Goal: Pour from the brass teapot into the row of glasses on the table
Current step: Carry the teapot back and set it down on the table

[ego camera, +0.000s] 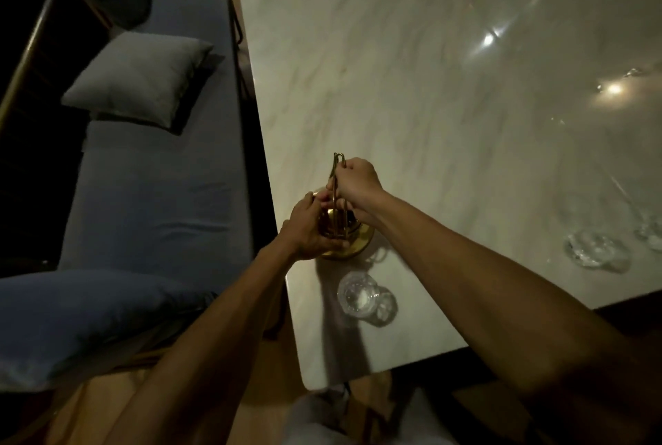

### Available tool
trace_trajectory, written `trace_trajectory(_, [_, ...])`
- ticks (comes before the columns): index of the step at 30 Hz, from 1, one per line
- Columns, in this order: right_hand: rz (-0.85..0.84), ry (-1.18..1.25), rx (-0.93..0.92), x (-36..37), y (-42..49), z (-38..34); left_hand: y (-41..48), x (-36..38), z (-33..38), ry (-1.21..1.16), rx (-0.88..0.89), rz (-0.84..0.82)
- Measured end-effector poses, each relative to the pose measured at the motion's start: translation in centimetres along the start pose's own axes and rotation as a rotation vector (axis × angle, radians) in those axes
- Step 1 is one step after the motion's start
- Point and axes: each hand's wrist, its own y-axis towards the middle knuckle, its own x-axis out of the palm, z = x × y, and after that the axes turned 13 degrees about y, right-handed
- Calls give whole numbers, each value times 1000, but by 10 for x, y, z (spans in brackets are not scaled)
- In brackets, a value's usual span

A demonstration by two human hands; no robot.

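The brass teapot (pixel 353 246) stands on the marble table (pixel 412 86) close to its left edge. My right hand (pixel 356 185) is closed around the teapot's tall upright handle. My left hand (pixel 310 229) grips the teapot's top from the left side, hiding the lid area. A clear glass (pixel 358 296) stands just in front of the teapot. More glasses (pixel 591 249) sit along the near edge to the right, one partly cut off by the frame. The teapot's spout is hidden.
A blue sofa (pixel 154 194) with a grey cushion (pixel 136 77) and a blue cushion (pixel 82 319) runs along the table's left side. Wooden floor shows below the table's near corner. Ceiling lights reflect on the far table surface.
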Motion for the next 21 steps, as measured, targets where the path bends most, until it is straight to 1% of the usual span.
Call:
trace_trajectory(4, [75,98,-9,10,-5,1,12,-1,-15,-21,68,-90])
trace_trajectory(6, [107,157,-7,12,-5,-1,29,15,-38,-105,63,-145])
trace_trajectory(8, [138,194,0,14,-5,-4,40,26,-49,-124,97,-147])
trace_trajectory(11, [175,286,25,18,-2,-3,24,-3,-22,-102,172,-107])
trace_trajectory(12, [192,313,34,18,-1,-3,26,-6,-21,-101,192,-118])
trace_trajectory(16, [242,383,69,12,1,-6,29,-17,-17,-66,183,-203])
trace_trajectory(18, [256,404,97,6,0,-9,29,-22,-14,-28,142,-243])
trace_trajectory(21, [251,477,135,-4,2,-12,31,-30,-18,-21,118,-242])
